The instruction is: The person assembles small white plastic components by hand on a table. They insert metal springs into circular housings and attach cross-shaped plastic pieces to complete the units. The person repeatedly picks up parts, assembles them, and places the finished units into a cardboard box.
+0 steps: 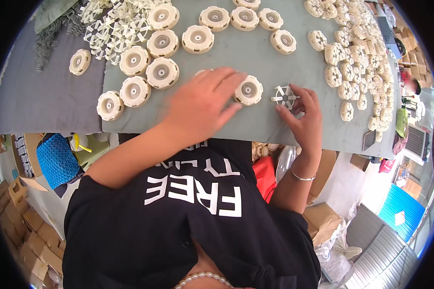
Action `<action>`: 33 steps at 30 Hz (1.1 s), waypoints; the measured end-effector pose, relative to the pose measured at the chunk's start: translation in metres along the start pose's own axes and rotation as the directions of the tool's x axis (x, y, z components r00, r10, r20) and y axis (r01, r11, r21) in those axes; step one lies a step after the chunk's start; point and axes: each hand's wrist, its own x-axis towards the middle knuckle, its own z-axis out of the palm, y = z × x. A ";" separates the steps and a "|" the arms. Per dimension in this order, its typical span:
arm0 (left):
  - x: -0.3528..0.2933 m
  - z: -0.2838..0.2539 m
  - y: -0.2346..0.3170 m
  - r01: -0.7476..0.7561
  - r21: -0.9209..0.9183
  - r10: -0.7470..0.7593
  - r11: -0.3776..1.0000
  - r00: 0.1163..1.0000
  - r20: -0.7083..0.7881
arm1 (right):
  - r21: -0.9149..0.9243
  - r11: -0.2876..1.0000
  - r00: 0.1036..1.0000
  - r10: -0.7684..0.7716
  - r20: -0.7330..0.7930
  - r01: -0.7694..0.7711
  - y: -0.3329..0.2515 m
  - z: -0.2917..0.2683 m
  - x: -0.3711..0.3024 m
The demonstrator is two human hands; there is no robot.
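My left hand [202, 101], a little blurred, reaches over the table with fingers and thumb apart. Its fingertips and thumb come close to the left edge of a cream round cap [249, 90] with a clear, ringed centre; whether they touch it I cannot tell. Another cap [203, 72] is mostly hidden behind that hand. To the right, my right hand [306, 108] grips a white-spoked round piece [284, 97] between thumb and forefinger, its spokes and dark gaps facing up.
Several similar caps [162, 73] stand at the left and far side of the grey-green tabletop [236, 55]. White clip-like pieces [113, 33] lie heaped at the far left. Many spoked round parts [349, 72] crowd the right side. An open cardboard box [33, 154] stands below the left edge.
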 end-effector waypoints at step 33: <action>0.013 0.007 -0.001 0.196 -0.152 -0.172 0.969 0.972 0.161 | 0.102 0.967 0.958 -0.247 0.142 0.234 -0.054 0.023 0.013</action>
